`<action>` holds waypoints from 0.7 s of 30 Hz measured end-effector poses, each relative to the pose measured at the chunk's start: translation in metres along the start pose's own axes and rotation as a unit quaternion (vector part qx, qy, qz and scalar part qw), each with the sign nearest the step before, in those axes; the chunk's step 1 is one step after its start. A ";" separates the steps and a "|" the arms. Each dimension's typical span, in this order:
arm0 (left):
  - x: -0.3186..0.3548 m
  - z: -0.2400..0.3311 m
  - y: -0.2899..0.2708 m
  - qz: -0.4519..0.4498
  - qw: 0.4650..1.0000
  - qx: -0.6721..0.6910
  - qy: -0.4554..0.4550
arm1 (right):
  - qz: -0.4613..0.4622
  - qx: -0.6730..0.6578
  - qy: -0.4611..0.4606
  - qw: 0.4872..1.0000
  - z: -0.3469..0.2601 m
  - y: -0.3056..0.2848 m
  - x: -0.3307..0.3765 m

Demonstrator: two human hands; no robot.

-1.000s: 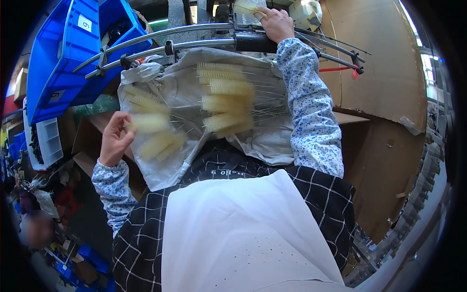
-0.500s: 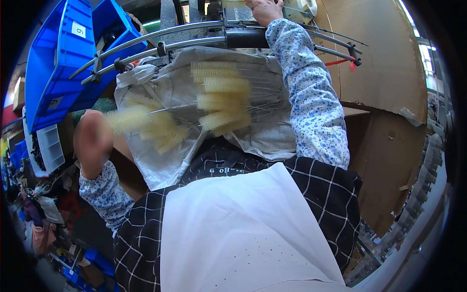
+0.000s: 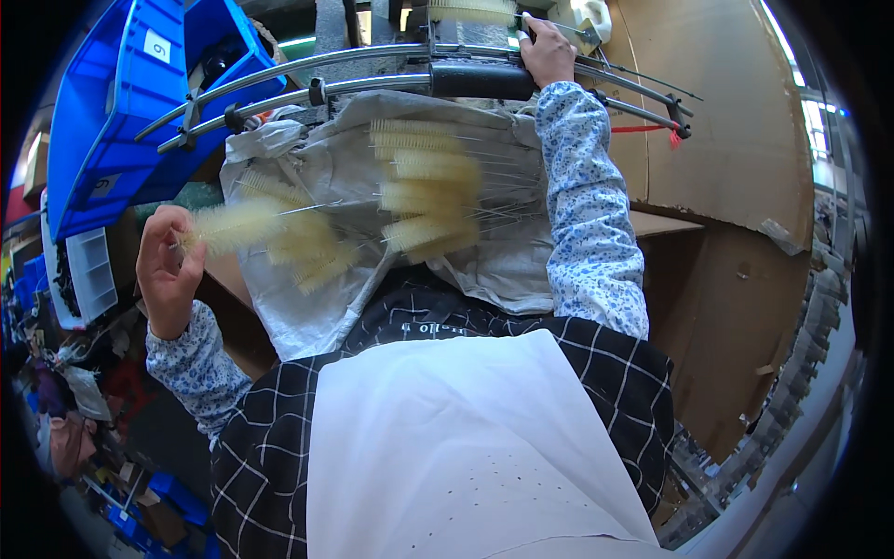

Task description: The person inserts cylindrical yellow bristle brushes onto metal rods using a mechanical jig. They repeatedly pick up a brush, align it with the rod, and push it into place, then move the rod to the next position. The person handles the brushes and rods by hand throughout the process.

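My left hand [image 3: 168, 279] is closed, thumb and fingers pinching the bristled tip of a pale yellow wire-stemmed brush [image 3: 237, 230]. The brush's thin metal stem points right, over a pile of similar brushes [image 3: 312, 247]. Another stack of brushes [image 3: 428, 182] lies on grey-white sheeting, stems toward my right arm. Beyond the metal rails, my right hand [image 3: 548, 54] is closed at the stem end of another yellow brush [image 3: 470, 11], partly cut off by the top edge. Its fingertips meet the wire; the exact grip is partly hidden.
Two curved metal rails [image 3: 372, 86] with a black sleeve [image 3: 480, 81] cross in front of me. Blue bins [image 3: 121, 121] stand at the left, near a clear divided tray [image 3: 90, 270]. Cardboard [image 3: 717, 112] walls the right side. Sheeting [image 3: 289, 317] covers my lap area.
My right hand has moved nearer and to the right, uncovering the brush beyond the rails. My left hand, blurred before, is now steadier at the brush tip, slightly turned.
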State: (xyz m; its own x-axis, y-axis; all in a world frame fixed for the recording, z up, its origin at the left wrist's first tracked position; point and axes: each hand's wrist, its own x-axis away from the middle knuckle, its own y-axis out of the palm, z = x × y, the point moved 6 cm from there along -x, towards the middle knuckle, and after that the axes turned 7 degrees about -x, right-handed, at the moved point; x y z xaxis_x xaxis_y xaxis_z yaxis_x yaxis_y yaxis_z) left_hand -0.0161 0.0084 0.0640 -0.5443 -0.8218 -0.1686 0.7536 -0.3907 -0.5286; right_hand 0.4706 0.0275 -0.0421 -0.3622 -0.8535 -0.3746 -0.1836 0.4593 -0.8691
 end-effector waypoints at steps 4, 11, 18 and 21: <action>-0.001 0.009 -0.009 0.022 1.000 -0.001 0.017 | -0.002 -0.008 0.006 1.000 -0.027 0.003 0.003; 0.015 0.003 -0.039 0.131 0.990 0.054 -0.009 | -0.015 0.022 0.026 0.999 -0.090 0.024 0.003; 0.004 0.002 -0.035 0.223 0.962 0.155 0.006 | -0.023 0.009 0.024 0.999 -0.122 0.037 0.003; -0.003 -0.001 -0.035 0.220 0.957 0.189 0.019 | -0.025 0.012 0.031 0.999 -0.104 0.028 0.003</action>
State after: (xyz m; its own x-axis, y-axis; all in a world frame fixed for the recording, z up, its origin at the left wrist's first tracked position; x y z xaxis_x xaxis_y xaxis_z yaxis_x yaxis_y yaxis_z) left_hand -0.0417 0.0251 0.0822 -0.1516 -0.9283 -0.3395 0.9884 -0.1387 -0.0622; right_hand 0.3691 0.0634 -0.0345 -0.4097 -0.8577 -0.3106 -0.1802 0.4099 -0.8942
